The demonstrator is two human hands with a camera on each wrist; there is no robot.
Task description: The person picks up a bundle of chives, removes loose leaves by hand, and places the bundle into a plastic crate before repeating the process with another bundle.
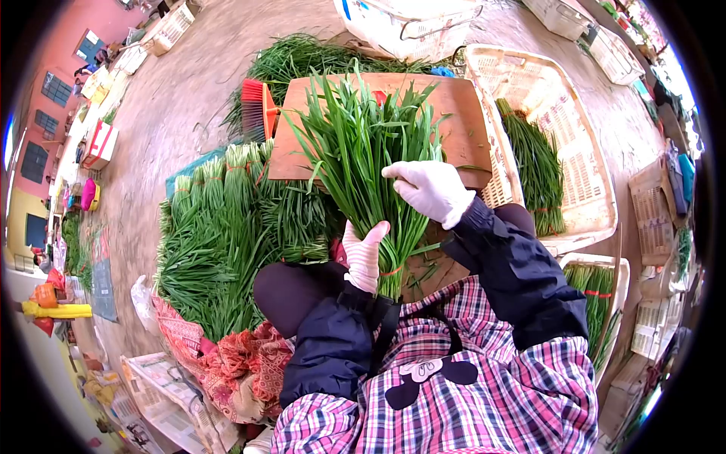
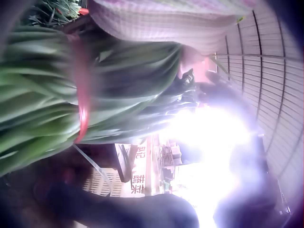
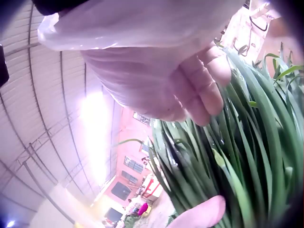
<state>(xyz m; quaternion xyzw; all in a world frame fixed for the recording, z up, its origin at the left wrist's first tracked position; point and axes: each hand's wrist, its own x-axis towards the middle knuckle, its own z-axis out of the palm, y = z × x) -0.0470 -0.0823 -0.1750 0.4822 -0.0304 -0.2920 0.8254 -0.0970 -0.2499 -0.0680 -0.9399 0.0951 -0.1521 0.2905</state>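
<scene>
My gloved left hand grips a bunch of long, flat-leaved garlic chives low on its stems, above my lap. A red band circles the bunch near its base, just below the hand. On the right side of the leaves, my white-gloved right hand lies close against them, fingers loosely bent. In the right wrist view its fingers overlap the leaves, and the tip of the left thumb shows below.
Behind the bunch stands a brown board, with an orange broom on its left. Banded chive bundles are piled at left. A white plastic crate holding more chives stands at right, a smaller bin in front of it.
</scene>
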